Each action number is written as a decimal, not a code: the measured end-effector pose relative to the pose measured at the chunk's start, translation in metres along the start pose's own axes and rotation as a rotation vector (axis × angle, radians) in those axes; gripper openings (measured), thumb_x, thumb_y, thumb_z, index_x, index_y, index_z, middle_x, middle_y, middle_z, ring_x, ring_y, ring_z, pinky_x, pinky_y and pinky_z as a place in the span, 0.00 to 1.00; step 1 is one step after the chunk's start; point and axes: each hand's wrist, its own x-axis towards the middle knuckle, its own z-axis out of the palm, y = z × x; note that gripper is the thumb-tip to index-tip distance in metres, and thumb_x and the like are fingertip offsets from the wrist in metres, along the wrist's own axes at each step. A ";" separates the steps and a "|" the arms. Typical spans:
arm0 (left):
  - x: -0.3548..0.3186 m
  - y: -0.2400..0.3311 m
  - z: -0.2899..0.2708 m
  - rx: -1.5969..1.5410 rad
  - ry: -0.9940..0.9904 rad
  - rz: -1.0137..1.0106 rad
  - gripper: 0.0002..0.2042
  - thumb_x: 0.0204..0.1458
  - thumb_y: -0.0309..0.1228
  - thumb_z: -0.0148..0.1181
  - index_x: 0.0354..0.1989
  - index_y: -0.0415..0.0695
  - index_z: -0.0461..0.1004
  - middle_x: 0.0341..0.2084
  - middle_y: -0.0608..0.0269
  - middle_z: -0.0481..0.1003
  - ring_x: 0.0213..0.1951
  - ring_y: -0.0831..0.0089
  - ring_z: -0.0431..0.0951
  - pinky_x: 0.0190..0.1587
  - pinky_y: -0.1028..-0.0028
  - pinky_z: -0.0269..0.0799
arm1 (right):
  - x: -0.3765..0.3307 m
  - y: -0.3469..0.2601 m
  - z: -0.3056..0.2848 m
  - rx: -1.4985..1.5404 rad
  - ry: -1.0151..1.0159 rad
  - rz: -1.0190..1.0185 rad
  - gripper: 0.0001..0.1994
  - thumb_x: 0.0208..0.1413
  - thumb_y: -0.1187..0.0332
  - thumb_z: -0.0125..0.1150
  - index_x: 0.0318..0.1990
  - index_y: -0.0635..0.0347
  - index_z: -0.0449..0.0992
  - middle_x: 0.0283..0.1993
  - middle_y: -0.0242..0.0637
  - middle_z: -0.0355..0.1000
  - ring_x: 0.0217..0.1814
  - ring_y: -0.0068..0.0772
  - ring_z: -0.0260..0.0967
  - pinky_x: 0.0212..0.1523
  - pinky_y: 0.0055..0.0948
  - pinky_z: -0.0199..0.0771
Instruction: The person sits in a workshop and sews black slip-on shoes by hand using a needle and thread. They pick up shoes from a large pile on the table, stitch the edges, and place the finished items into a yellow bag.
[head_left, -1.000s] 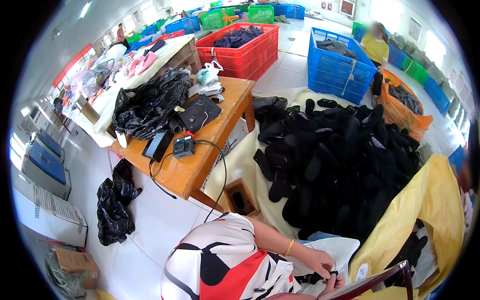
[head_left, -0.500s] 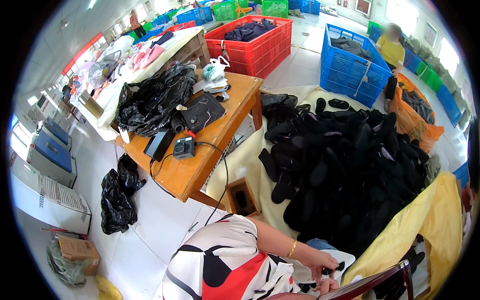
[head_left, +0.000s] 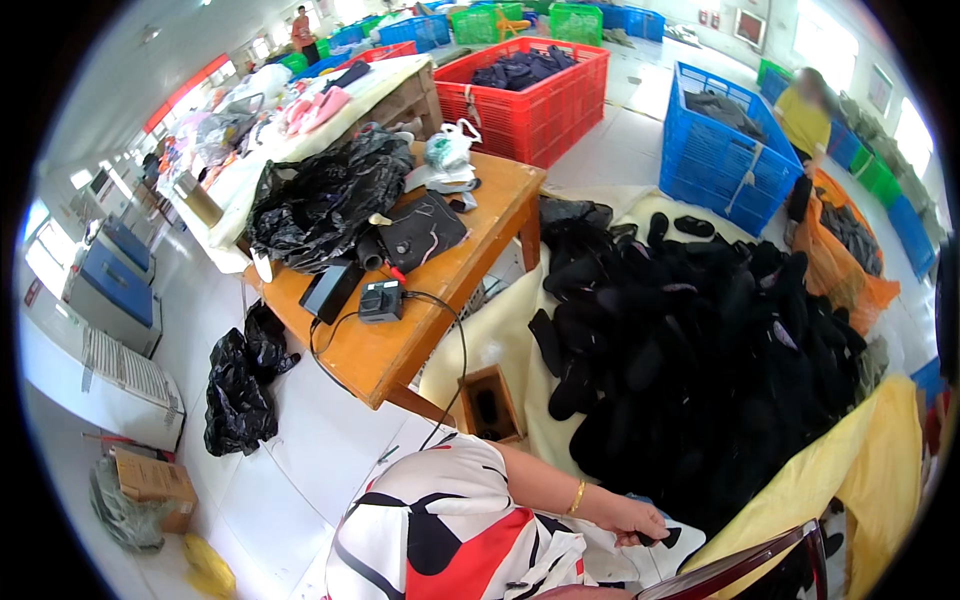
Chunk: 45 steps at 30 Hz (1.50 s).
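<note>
My left hand [head_left: 636, 520], a gold bracelet at the wrist, reaches in from the patterned sleeve at the bottom. Its fingers are closed on a small black piece [head_left: 657, 539], partly hidden by the hand, whose kind I cannot make out. Just below lies a white sheet or cloth [head_left: 680, 550]. Beyond the hand spreads a large heap of black shoes [head_left: 690, 350] on a cream cloth [head_left: 545, 420]. My right hand does not show. A dark red glasses frame [head_left: 745, 562] crosses the lower right corner.
A wooden table [head_left: 400, 345] at left holds a black plastic bag [head_left: 320, 195], a phone [head_left: 331, 292] and a corded device. A wooden box [head_left: 488, 400] stands below. Yellow sheeting [head_left: 830, 460] lies right; red [head_left: 540, 110] and blue [head_left: 720, 150] crates and a person [head_left: 803, 115] are beyond.
The view has turned slightly, shifting the surroundings to the right. My right hand, seen before below the left one, has gone out of sight. The left hand still holds the black piece.
</note>
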 end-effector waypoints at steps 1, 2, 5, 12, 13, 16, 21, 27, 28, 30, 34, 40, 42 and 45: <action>-0.001 -0.001 0.001 0.010 -0.025 0.015 0.17 0.63 0.45 0.55 0.29 0.45 0.73 0.11 0.72 0.62 0.13 0.80 0.63 0.17 0.76 0.62 | 0.002 0.000 -0.004 0.024 0.063 0.014 0.10 0.62 0.69 0.55 0.28 0.59 0.69 0.24 0.30 0.65 0.26 0.23 0.61 0.29 0.24 0.64; 0.000 -0.002 -0.001 0.036 -0.023 0.016 0.17 0.62 0.46 0.55 0.29 0.45 0.73 0.11 0.72 0.62 0.13 0.80 0.63 0.17 0.77 0.62 | 0.006 0.001 -0.007 0.041 0.104 0.030 0.10 0.62 0.69 0.55 0.28 0.58 0.69 0.24 0.30 0.65 0.26 0.23 0.61 0.29 0.24 0.64; -0.005 0.000 -0.005 0.052 -0.002 0.023 0.17 0.63 0.46 0.55 0.29 0.45 0.73 0.11 0.71 0.63 0.12 0.80 0.64 0.17 0.77 0.63 | 0.016 0.007 -0.016 0.086 0.187 0.065 0.09 0.62 0.68 0.54 0.28 0.58 0.69 0.24 0.29 0.64 0.26 0.22 0.61 0.28 0.24 0.64; -0.003 0.000 -0.010 0.137 0.100 0.079 0.13 0.62 0.39 0.53 0.31 0.42 0.74 0.13 0.67 0.67 0.15 0.76 0.70 0.16 0.75 0.67 | 0.036 0.033 -0.057 0.124 0.268 0.164 0.09 0.62 0.67 0.53 0.29 0.57 0.69 0.24 0.29 0.63 0.26 0.22 0.61 0.27 0.24 0.64; -0.002 -0.001 -0.005 0.282 0.150 0.103 0.13 0.61 0.39 0.53 0.32 0.42 0.74 0.14 0.66 0.67 0.15 0.75 0.71 0.16 0.74 0.67 | 0.028 0.025 -0.034 -0.040 0.314 0.153 0.09 0.62 0.66 0.53 0.29 0.57 0.70 0.24 0.29 0.63 0.27 0.22 0.62 0.27 0.24 0.64; 0.009 -0.023 -0.007 0.899 0.223 0.388 0.11 0.57 0.36 0.55 0.34 0.40 0.75 0.22 0.60 0.72 0.24 0.65 0.76 0.23 0.68 0.71 | 0.036 0.051 -0.019 0.072 0.120 0.169 0.07 0.61 0.66 0.55 0.33 0.59 0.72 0.25 0.31 0.66 0.27 0.27 0.64 0.28 0.27 0.67; -0.013 -0.011 0.030 1.552 0.175 0.719 0.09 0.51 0.35 0.62 0.32 0.41 0.77 0.30 0.58 0.74 0.39 0.60 0.75 0.34 0.64 0.72 | 0.022 0.044 0.023 -0.350 -0.093 0.043 0.07 0.60 0.66 0.56 0.34 0.60 0.72 0.26 0.34 0.67 0.28 0.30 0.65 0.29 0.29 0.67; -0.011 -0.019 0.038 1.731 0.137 0.866 0.10 0.48 0.35 0.65 0.31 0.42 0.76 0.30 0.59 0.72 0.40 0.61 0.74 0.35 0.66 0.73 | 0.021 0.049 0.033 -0.686 -0.293 -0.231 0.08 0.59 0.66 0.57 0.35 0.62 0.72 0.27 0.37 0.68 0.29 0.34 0.66 0.31 0.32 0.68; -0.010 -0.019 0.038 1.685 0.120 0.837 0.11 0.48 0.36 0.65 0.32 0.42 0.76 0.30 0.59 0.73 0.41 0.60 0.74 0.35 0.66 0.74 | 0.021 0.050 0.033 -0.715 -0.305 -0.263 0.08 0.59 0.66 0.57 0.35 0.63 0.72 0.27 0.38 0.69 0.29 0.35 0.66 0.31 0.32 0.68; -0.010 -0.019 0.041 1.545 0.116 0.786 0.14 0.47 0.37 0.66 0.36 0.41 0.75 0.31 0.58 0.73 0.41 0.58 0.74 0.37 0.65 0.74 | 0.018 0.052 0.030 -0.765 -0.316 -0.313 0.09 0.59 0.66 0.58 0.36 0.63 0.73 0.28 0.39 0.69 0.30 0.36 0.66 0.32 0.33 0.68; -0.019 -0.005 0.049 1.224 0.125 0.432 0.23 0.47 0.42 0.69 0.45 0.40 0.73 0.34 0.55 0.76 0.42 0.55 0.76 0.41 0.62 0.73 | 0.014 0.055 0.027 -0.818 -0.316 -0.391 0.09 0.58 0.66 0.58 0.36 0.64 0.73 0.28 0.41 0.70 0.30 0.38 0.67 0.33 0.35 0.68; 0.000 -0.005 0.035 1.071 -0.009 0.251 0.12 0.49 0.37 0.67 0.34 0.40 0.79 0.27 0.55 0.79 0.32 0.65 0.78 0.35 0.66 0.73 | 0.003 0.062 0.026 -0.741 -0.044 -0.538 0.09 0.56 0.69 0.60 0.33 0.67 0.72 0.26 0.43 0.69 0.29 0.37 0.66 0.32 0.36 0.67; -0.002 -0.001 0.030 1.058 -0.003 0.215 0.11 0.50 0.35 0.65 0.38 0.41 0.80 0.30 0.57 0.80 0.34 0.66 0.79 0.38 0.66 0.73 | 0.001 0.058 0.031 -0.736 0.046 -0.532 0.08 0.56 0.71 0.61 0.30 0.68 0.72 0.24 0.42 0.68 0.27 0.35 0.65 0.30 0.35 0.66; 0.007 -0.003 0.029 1.056 -0.019 0.340 0.12 0.52 0.32 0.64 0.44 0.42 0.80 0.35 0.56 0.80 0.37 0.62 0.80 0.42 0.68 0.74 | -0.007 0.034 0.044 -0.659 0.116 -0.486 0.06 0.57 0.71 0.60 0.34 0.67 0.75 0.27 0.46 0.71 0.29 0.42 0.68 0.32 0.37 0.68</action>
